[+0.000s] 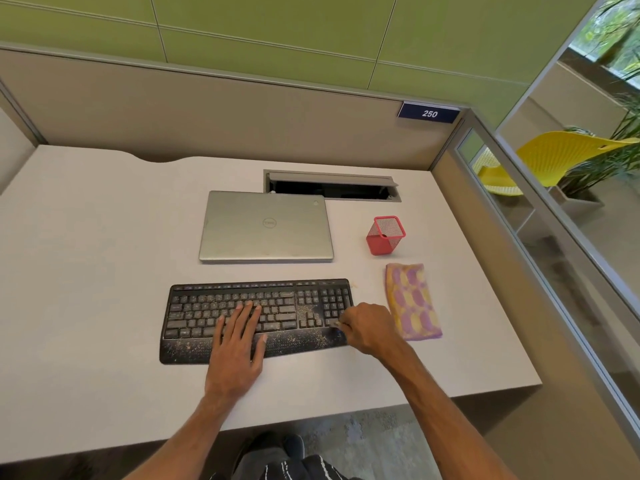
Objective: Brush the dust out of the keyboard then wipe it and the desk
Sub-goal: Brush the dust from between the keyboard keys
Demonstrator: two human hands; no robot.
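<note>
The fingers (244, 317) of the left hand (239, 337) lie straight and spread, flat across the middle keys. They grip nothing. I'd say the palm is there to pin the board down so it won't skid under any brushing. The right hand (369, 329) is at the board's right end, by the number pad, with its fingers curled inward. Something small and pale shows at their tips. It may be a brush, but from here I cannot tell whether they hold anything.

The keyboard (277, 306) sits on the desk (104, 271) a little back from the near edge and roughly midway between the left and right edges. Its long axis runs left to right, very nearly parallel to that near edge. The palm rest points at the person and the function row points at the far partition. Pale grit (304, 336) is scattered over the palm rest and between the keys, thickest toward the right, so the brushing looks unfinished.

Just beside the keyboard's right end lies a folded pink-and-yellow cloth (414, 301), its length running near to far. I take it to be parked within the right hand's reach for the wiping.

Further back, a red mesh pen cup (385, 235) stands upright beyond the cloth. A closed silver laptop (266, 226) lies flat behind the keyboard and clear of it. Beyond that, an open cable hatch (332, 185) sits near the desk's far edge.
</note>
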